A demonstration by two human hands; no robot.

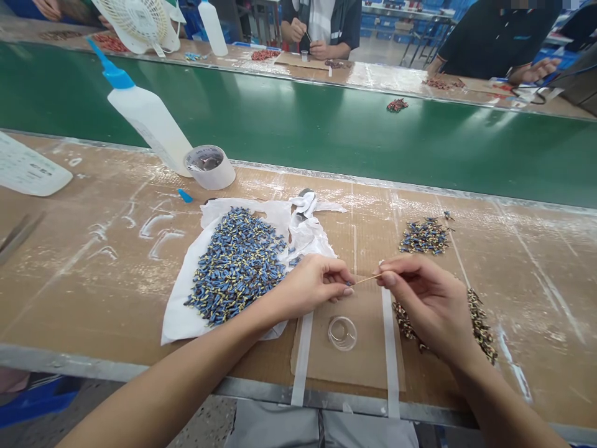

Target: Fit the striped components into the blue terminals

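Observation:
My left hand (pixel 321 285) pinches a tiny blue piece between thumb and fingertips, above the taped cardboard. My right hand (pixel 426 298) grips a thin wooden toothpick (pixel 367 279), its tip pointing at the piece. Below the hands stands a small clear plastic cup (pixel 342 333). A large heap of small blue-and-yellow parts (pixel 237 261) lies on a white sheet (pixel 180 311) left of my left hand. Behind my right hand is a smaller pile of blue-and-yellow parts (pixel 425 236). Dark and cream parts (pixel 481 326) lie partly hidden under my right hand.
A white squeeze bottle with a blue nozzle (pixel 144 112) stands by a tape roll (pixel 209 167). Crumpled white paper (pixel 308 230) lies beside the heap; tweezers (pixel 18 236) lie far left. Beyond runs a green conveyor belt (pixel 298 124), with people working across it.

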